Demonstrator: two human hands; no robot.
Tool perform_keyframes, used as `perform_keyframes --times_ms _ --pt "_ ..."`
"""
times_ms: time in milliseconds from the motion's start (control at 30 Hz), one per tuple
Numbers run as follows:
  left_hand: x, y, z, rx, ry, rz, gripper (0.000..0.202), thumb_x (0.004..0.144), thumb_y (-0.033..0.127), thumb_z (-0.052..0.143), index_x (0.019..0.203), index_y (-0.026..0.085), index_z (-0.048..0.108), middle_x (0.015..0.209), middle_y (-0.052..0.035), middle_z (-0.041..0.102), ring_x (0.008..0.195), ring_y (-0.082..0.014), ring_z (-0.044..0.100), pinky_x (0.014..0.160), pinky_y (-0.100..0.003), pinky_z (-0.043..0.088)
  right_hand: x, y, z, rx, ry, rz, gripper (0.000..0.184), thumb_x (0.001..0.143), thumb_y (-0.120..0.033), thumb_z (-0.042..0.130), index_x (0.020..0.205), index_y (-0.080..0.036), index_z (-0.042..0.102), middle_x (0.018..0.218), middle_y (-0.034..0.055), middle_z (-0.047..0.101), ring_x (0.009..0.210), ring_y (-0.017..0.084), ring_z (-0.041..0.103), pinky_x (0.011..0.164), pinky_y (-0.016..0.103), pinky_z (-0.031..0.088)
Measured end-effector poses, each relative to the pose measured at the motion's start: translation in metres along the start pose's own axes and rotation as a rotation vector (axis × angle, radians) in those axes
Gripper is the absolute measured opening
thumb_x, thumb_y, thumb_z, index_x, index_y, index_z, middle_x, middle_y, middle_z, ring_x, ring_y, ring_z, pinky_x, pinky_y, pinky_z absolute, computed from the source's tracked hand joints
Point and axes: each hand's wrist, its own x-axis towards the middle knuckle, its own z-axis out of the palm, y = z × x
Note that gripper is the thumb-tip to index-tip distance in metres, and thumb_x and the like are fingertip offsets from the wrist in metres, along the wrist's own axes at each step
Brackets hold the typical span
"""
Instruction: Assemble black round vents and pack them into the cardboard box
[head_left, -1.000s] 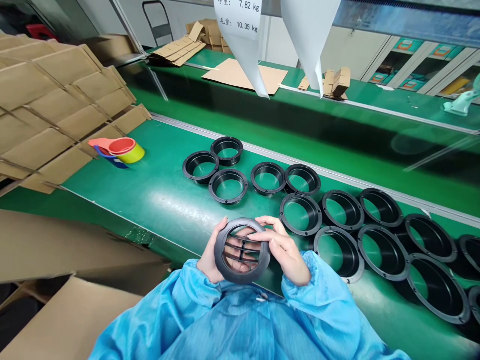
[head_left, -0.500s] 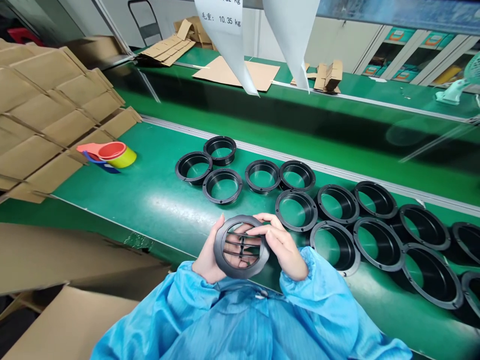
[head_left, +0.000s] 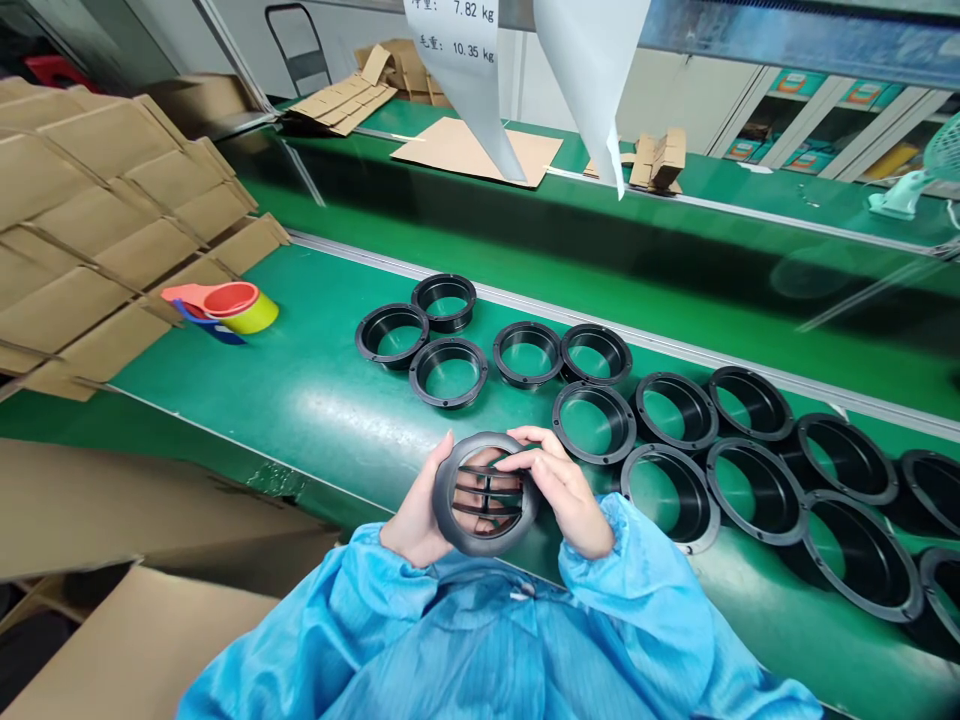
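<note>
Head view, field notes:

1. Left hand (head_left: 411,527): open and cupped behind the black louvred vent grille (head_left: 486,492), palm toward the person, fingers upright. It supports the grille from behind, and its fingers show through the slats.
2. Right hand (head_left: 562,490): fingers curled, narrow grip over the grille's right rim, thumb side toward the face of the grille.
3. Grille: held between both hands, tilted up off the green conveyor belt (head_left: 300,420), above its near edge, roughly upright and facing the person.
4. Arms: both bent, elbows out, forearms rising inward in blue sleeves (head_left: 637,570), wrists close together.
5. Nearby: black flanged rings (head_left: 592,424) lie open side up across the belt, the closest just beside the right hand. None touch either hand. Stacked cardboard sheets (head_left: 97,220) overhang the belt's left end.
</note>
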Motion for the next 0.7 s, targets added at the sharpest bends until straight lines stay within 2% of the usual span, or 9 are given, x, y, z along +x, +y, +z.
perform_keyframes --times_ms 167,367,567,700 --pt "0.0001 0.0004 0.0013 -0.024 -0.046 -0.010 0.076 0.100 0.066 0.027 0.146 0.009 0.047 0.110 -0.0231 0.069 0.099 -0.0345 0.069 0.079 -0.041 0.055 -0.0011 0.0016 -0.0013 -0.023 0.008 -0.001 0.039 0.107 -0.046 0.042 0.111 -0.025 0.074 0.134 0.0085 0.047 0.130 0.023 0.044 0.114 0.035 0.032" --pt "0.0017 0.0003 0.0011 -0.065 0.014 -0.019 0.076 0.100 0.066 0.031 0.143 0.006 0.049 0.112 -0.0251 0.068 0.097 -0.0350 0.069 0.077 -0.041 0.055 -0.0012 -0.0030 -0.0008 -0.040 0.029 -0.033 0.038 0.107 -0.047 0.042 0.114 -0.026 0.074 0.136 0.0078 0.047 0.131 0.023 0.043 0.115 0.035 0.031" --pt "-0.0008 -0.0011 -0.0006 -0.052 -0.071 -0.022 0.075 0.100 0.066 0.027 0.142 0.007 0.050 0.105 -0.0244 0.070 0.090 -0.0342 0.071 0.073 -0.040 0.055 -0.0001 -0.0068 -0.0002 -0.023 0.003 -0.041 0.038 0.106 -0.047 0.043 0.113 -0.026 0.074 0.136 0.0080 0.048 0.132 0.023 0.041 0.114 0.036 0.031" --pt "-0.0013 -0.0011 -0.0004 -0.049 -0.026 -0.027 0.075 0.100 0.066 0.028 0.142 0.007 0.050 0.104 -0.0249 0.069 0.091 -0.0349 0.071 0.071 -0.039 0.056 -0.0009 -0.0056 -0.0010 -0.018 0.000 -0.037 0.039 0.106 -0.048 0.043 0.113 -0.026 0.074 0.135 0.0080 0.048 0.129 0.023 0.043 0.114 0.035 0.031"
